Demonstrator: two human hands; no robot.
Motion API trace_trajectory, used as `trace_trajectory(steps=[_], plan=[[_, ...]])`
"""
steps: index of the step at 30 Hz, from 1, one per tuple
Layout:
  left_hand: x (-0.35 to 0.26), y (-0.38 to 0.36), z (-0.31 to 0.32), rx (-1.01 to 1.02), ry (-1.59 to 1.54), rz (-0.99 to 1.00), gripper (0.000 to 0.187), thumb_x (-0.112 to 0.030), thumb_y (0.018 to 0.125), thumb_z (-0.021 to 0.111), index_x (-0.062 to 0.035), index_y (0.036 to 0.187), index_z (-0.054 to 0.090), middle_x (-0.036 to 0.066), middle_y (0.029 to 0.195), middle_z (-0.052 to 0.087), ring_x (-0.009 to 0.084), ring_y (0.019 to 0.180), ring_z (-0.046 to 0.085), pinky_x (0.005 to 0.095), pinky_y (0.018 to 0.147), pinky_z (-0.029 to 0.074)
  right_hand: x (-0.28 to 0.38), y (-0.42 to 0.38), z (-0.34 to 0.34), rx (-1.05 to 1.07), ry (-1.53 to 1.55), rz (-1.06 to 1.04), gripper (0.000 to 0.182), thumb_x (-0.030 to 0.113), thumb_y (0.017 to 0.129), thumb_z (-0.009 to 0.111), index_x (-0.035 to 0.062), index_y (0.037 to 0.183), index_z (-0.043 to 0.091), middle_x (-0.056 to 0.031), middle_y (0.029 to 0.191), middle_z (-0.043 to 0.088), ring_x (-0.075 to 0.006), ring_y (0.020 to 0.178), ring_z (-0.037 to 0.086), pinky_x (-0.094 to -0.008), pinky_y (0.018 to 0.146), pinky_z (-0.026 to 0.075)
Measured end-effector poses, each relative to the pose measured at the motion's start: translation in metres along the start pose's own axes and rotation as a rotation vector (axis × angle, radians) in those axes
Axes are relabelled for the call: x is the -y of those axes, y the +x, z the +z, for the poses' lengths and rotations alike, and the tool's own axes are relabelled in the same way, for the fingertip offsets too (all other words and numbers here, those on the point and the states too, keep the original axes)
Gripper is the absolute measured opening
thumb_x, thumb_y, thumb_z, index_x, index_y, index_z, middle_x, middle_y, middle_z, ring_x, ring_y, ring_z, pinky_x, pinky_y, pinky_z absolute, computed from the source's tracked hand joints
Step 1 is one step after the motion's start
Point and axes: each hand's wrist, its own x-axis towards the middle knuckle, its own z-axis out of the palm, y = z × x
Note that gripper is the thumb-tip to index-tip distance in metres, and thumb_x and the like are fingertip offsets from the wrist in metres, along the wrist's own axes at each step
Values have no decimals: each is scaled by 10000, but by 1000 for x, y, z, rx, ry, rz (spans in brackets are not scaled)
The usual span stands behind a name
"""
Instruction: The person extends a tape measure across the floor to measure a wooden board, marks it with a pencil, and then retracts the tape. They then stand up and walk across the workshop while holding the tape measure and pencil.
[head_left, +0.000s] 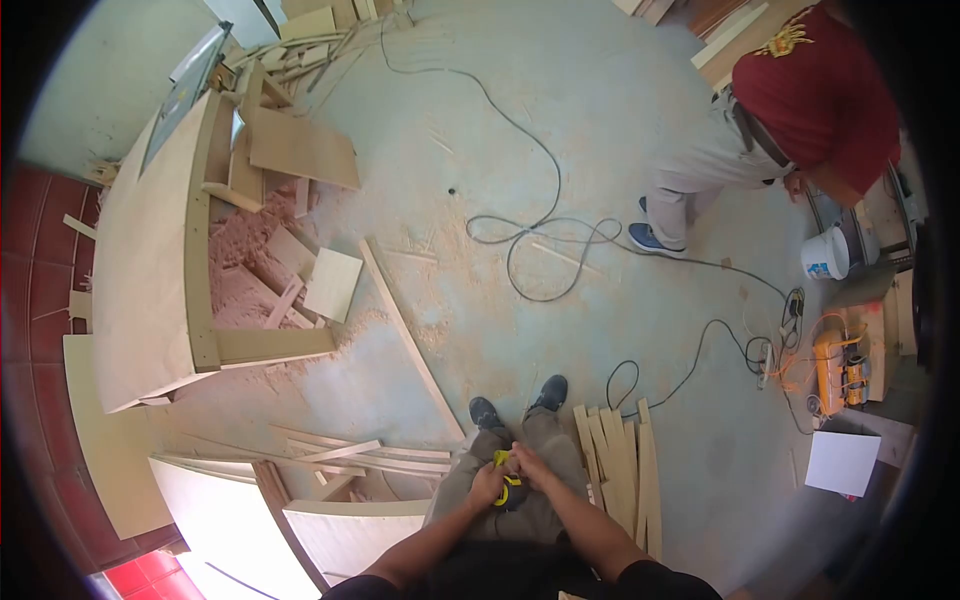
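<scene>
A black-and-yellow tape measure (511,493) is in front of my lap, between my two hands. My left hand (487,483) is closed on it from the left side. The fingers of my right hand (528,464) are pinched together close to the left fingertips, at a bright yellow piece that looks like part of the tape. Both hands partly cover the tape measure, so the exact grip of each finger is hidden. Below the hands are my trousers and dark shoes on the floor.
Long wooden strips (628,470) lie right of my legs, and more strips (350,455) lie left. One long batten (410,335) is on the floor ahead. A wooden cabinet (150,250) stands left. A black cable (560,160) loops across the floor. Another person (815,95) bends at far right.
</scene>
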Motion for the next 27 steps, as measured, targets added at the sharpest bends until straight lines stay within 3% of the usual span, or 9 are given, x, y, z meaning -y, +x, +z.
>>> trace_trajectory(steps=[5,7,9,11,15,18,21,23,27], plan=[[-77,-14,-56,69,99,165,396,-342,831,500,28,884,631,248,814,630,370,790,623,437,719,461,46,-12,-28,-132,-164,-105,346,410,909,524,79,1002,565,-28,649,512,-127,496,452,-295,466,402],[-61,5,-90,16,311,394,368,-317,824,494,23,876,622,198,741,621,286,702,615,389,659,475,75,-30,-39,-256,-329,-189,304,359,901,527,67,963,580,-56,674,552,-162,530,509,-339,507,446],[-65,-5,-126,-84,425,347,377,-304,833,465,45,852,607,226,725,622,335,696,628,432,659,480,62,17,-94,-501,-747,-581,251,276,874,521,38,903,596,-101,745,614,-221,637,588,-376,613,489],[-61,-22,-157,-229,567,312,366,-283,839,451,39,783,614,294,790,605,430,800,612,485,717,472,93,-21,-109,-587,-827,-587,244,236,855,521,4,872,594,-137,803,643,-254,721,616,-370,679,492],[16,-19,-199,-201,973,136,299,-231,831,473,6,796,651,246,843,649,369,809,652,456,737,515,101,-45,-178,-670,-633,-492,194,208,868,509,26,891,570,-82,707,581,-216,655,575,-362,568,472],[52,-42,-177,-308,479,-188,261,-203,823,513,2,829,675,231,854,664,345,803,670,436,707,532,94,-88,-215,-640,-358,-335,164,185,878,493,32,907,547,-51,658,530,-193,572,531,-333,495,448],[77,-42,-137,-186,434,-259,261,-204,821,516,2,831,676,230,851,664,344,801,671,435,702,533,47,-85,-272,-648,-222,-288,134,139,858,519,19,846,580,-49,637,542,-168,504,517,-295,439,420],[83,-43,-112,-101,447,-251,261,-205,820,518,3,832,676,229,849,664,344,799,671,435,700,533,21,-76,-308,-417,-2118,-94,189,168,850,580,41,971,652,-72,839,641,-189,693,616,-317,590,485],[62,-35,-102,-70,475,-170,261,-206,817,523,4,835,677,227,846,665,343,796,672,434,694,534,-20,-66,-327,-286,-1851,20,89,85,793,622,24,834,670,-78,717,621,-187,630,602,-315,564,491]])
